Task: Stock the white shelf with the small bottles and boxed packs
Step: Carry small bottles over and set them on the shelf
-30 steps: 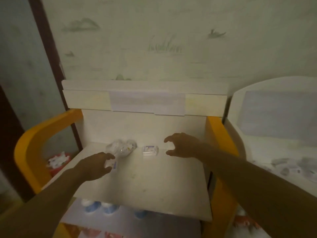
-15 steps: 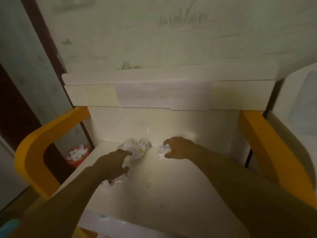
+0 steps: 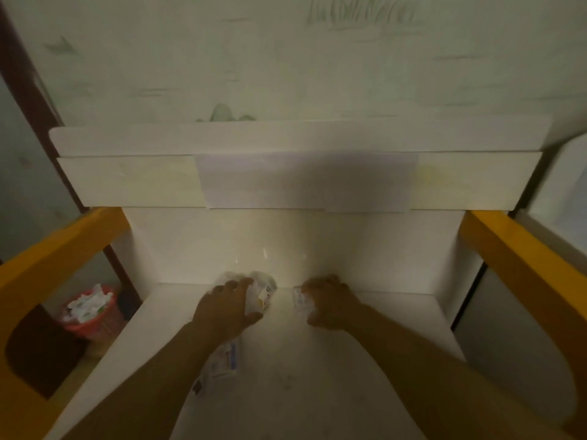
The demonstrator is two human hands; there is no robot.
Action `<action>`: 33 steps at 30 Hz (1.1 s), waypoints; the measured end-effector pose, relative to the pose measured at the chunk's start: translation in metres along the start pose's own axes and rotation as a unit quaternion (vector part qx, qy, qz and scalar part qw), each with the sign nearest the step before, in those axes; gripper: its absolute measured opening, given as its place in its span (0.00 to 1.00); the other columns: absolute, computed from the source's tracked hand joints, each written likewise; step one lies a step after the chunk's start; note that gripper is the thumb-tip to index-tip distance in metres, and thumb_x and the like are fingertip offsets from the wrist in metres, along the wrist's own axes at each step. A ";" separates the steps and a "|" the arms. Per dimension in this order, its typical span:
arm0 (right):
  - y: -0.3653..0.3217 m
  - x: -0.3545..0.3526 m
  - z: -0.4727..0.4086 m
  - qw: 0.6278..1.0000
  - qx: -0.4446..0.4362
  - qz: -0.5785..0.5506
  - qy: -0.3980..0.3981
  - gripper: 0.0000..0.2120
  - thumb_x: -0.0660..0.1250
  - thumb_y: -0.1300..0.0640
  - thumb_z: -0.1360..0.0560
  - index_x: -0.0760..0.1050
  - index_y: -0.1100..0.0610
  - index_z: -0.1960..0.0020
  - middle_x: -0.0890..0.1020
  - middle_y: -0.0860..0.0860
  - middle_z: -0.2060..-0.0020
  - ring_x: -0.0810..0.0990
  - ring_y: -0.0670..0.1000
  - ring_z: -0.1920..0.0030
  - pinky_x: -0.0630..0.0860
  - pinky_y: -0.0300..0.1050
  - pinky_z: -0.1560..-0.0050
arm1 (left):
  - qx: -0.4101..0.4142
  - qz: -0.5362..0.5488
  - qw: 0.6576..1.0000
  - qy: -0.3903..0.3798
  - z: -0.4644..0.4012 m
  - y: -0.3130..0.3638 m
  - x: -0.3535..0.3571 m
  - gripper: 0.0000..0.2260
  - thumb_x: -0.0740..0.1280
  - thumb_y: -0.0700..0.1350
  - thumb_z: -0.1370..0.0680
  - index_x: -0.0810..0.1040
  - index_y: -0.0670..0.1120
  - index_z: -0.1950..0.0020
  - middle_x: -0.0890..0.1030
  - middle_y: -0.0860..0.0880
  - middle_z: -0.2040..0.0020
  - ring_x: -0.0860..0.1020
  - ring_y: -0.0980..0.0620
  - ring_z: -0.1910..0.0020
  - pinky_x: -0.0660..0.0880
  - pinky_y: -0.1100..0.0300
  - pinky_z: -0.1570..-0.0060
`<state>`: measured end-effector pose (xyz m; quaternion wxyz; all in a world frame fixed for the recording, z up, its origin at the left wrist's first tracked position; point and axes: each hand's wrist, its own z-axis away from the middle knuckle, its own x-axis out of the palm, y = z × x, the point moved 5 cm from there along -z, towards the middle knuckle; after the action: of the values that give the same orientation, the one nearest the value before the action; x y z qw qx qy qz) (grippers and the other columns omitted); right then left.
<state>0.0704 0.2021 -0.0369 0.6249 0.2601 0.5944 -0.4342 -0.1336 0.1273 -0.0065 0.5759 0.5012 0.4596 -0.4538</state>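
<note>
Your left hand rests spread over the clear-wrapped bottle bundle at the back of the white shelf. Your right hand is curled round a small boxed pack. Another pack lies under your left wrist.

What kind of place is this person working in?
Probably a small shop or stockroom corner: a white shelf with orange side frames holds small packaged goods, and a red basket of packets sits on the floor beside it.

A white shelf is seen carrying three things: a clear wrapped bundle near the back wall, a small pack just beside it, and a boxed pack nearer the front.
</note>
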 end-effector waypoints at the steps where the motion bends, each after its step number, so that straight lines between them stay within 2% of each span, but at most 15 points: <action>1: 0.000 0.001 0.001 1.000 0.008 -0.005 0.000 0.31 0.70 0.48 0.31 0.65 0.49 0.31 0.68 0.51 0.31 0.65 0.60 0.32 0.67 0.53 0.34 | 0.002 -0.003 1.000 0.010 -0.001 0.001 -0.002 0.36 0.65 0.66 0.28 0.58 0.53 0.26 0.67 0.46 0.29 0.71 0.44 0.34 0.72 0.48 0.37; 4: 0.000 0.006 0.009 0.999 0.026 -0.040 -0.010 0.32 0.73 0.46 0.32 0.65 0.51 0.33 0.69 0.55 0.38 0.72 0.61 0.38 0.73 0.53 0.40 | 0.012 0.031 0.999 0.020 -0.001 0.007 -0.002 0.35 0.68 0.65 0.29 0.60 0.52 0.28 0.68 0.45 0.32 0.74 0.43 0.39 0.74 0.49 0.42; 6: -0.001 0.008 0.019 0.997 0.040 -0.072 -0.009 0.32 0.74 0.48 0.31 0.64 0.53 0.32 0.68 0.56 0.38 0.75 0.60 0.41 0.75 0.51 0.43 | 0.010 0.079 0.997 0.015 0.001 0.013 0.003 0.35 0.71 0.61 0.29 0.60 0.50 0.29 0.66 0.45 0.33 0.73 0.43 0.39 0.74 0.50 0.43; 9: -0.003 0.010 0.039 0.995 0.064 -0.075 -0.009 0.33 0.73 0.48 0.30 0.63 0.53 0.31 0.71 0.56 0.37 0.74 0.58 0.40 0.74 0.49 0.43 | -0.001 0.167 0.986 0.014 0.002 0.016 0.011 0.34 0.74 0.56 0.31 0.61 0.49 0.33 0.65 0.44 0.35 0.75 0.41 0.42 0.76 0.48 0.45; 12: -0.003 0.000 0.064 0.995 0.077 -0.054 -0.009 0.33 0.73 0.47 0.30 0.64 0.53 0.30 0.75 0.55 0.36 0.74 0.58 0.38 0.73 0.49 0.42 | 0.022 0.205 0.978 0.019 0.001 0.023 0.006 0.29 0.74 0.51 0.31 0.62 0.50 0.36 0.69 0.44 0.40 0.76 0.42 0.47 0.76 0.50 0.48; 14: 0.001 -0.021 0.080 0.995 0.086 -0.044 0.014 0.34 0.73 0.47 0.31 0.64 0.52 0.30 0.75 0.54 0.36 0.75 0.58 0.37 0.73 0.49 0.41 | 0.050 0.227 0.972 0.028 0.000 0.032 -0.007 0.28 0.73 0.55 0.31 0.64 0.53 0.37 0.71 0.47 0.42 0.77 0.44 0.48 0.76 0.51 0.47; 18: 0.010 -0.088 0.112 0.992 0.118 0.005 0.053 0.33 0.71 0.46 0.29 0.63 0.50 0.28 0.75 0.53 0.36 0.75 0.56 0.38 0.73 0.49 0.42 | 0.148 0.213 0.965 0.021 0.003 0.066 -0.055 0.28 0.70 0.62 0.32 0.65 0.58 0.36 0.75 0.51 0.37 0.77 0.49 0.46 0.74 0.55 0.47; 22: 0.018 -0.160 0.150 0.986 0.132 0.033 0.097 0.33 0.71 0.49 0.28 0.63 0.52 0.27 0.75 0.54 0.36 0.74 0.56 0.37 0.73 0.50 0.39 | 0.242 0.178 0.953 0.035 0.009 0.113 -0.121 0.26 0.70 0.58 0.28 0.67 0.55 0.33 0.74 0.50 0.35 0.75 0.50 0.41 0.70 0.59 0.46; 25: 0.036 -0.205 0.185 0.979 0.147 0.061 0.129 0.32 0.71 0.48 0.28 0.63 0.51 0.28 0.75 0.54 0.36 0.74 0.56 0.39 0.73 0.48 0.42 | 0.299 0.174 0.937 0.051 0.021 0.159 -0.167 0.25 0.71 0.57 0.27 0.67 0.55 0.33 0.75 0.52 0.41 0.75 0.50 0.48 0.71 0.59 0.51; 28: 0.057 -0.235 0.221 0.970 0.163 0.081 0.164 0.32 0.71 0.47 0.29 0.64 0.49 0.28 0.76 0.53 0.37 0.75 0.55 0.40 0.74 0.49 0.44 | 0.347 0.184 0.917 0.075 0.036 0.205 -0.190 0.26 0.72 0.55 0.27 0.67 0.54 0.33 0.72 0.56 0.44 0.73 0.54 0.50 0.69 0.67 0.57; 33: 0.114 -0.253 0.291 0.959 0.197 0.085 0.184 0.32 0.73 0.46 0.30 0.66 0.50 0.29 0.77 0.53 0.37 0.76 0.55 0.40 0.76 0.51 0.41 | 0.387 0.213 0.894 0.074 0.056 0.288 -0.189 0.27 0.75 0.52 0.29 0.68 0.55 0.33 0.74 0.54 0.39 0.76 0.53 0.46 0.71 0.63 0.50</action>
<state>0.3389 0.0715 0.2322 0.4760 0.5029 0.5776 -0.4323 0.1228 0.1083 0.2295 0.3831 0.8027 0.1713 -0.4237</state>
